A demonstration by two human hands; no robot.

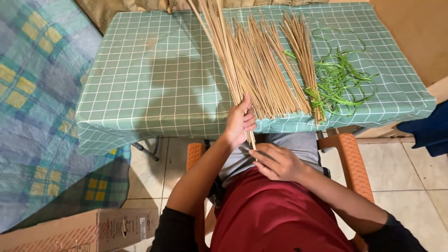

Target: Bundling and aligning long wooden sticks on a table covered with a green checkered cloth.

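Note:
My left hand (239, 121) grips a bundle of long thin tan sticks (223, 42) at the table's near edge; the sticks run up and away across the table. My right hand (278, 162) rests flat on my lap just below, its fingertips touching the bundle's lower ends. More tan sticks (266, 70) lie fanned on the green checked tablecloth (154, 74), with a separate smaller bunch (304, 51) to the right. Thin green leaf strips (338, 79) lie tangled beside that bunch.
I sit on an orange plastic chair (347, 158) at the table. A blue and yellow checked mat (32, 102) covers the floor at left. A cardboard box (84, 231) sits at lower left. Dark blue cloth (431, 128) hangs at right.

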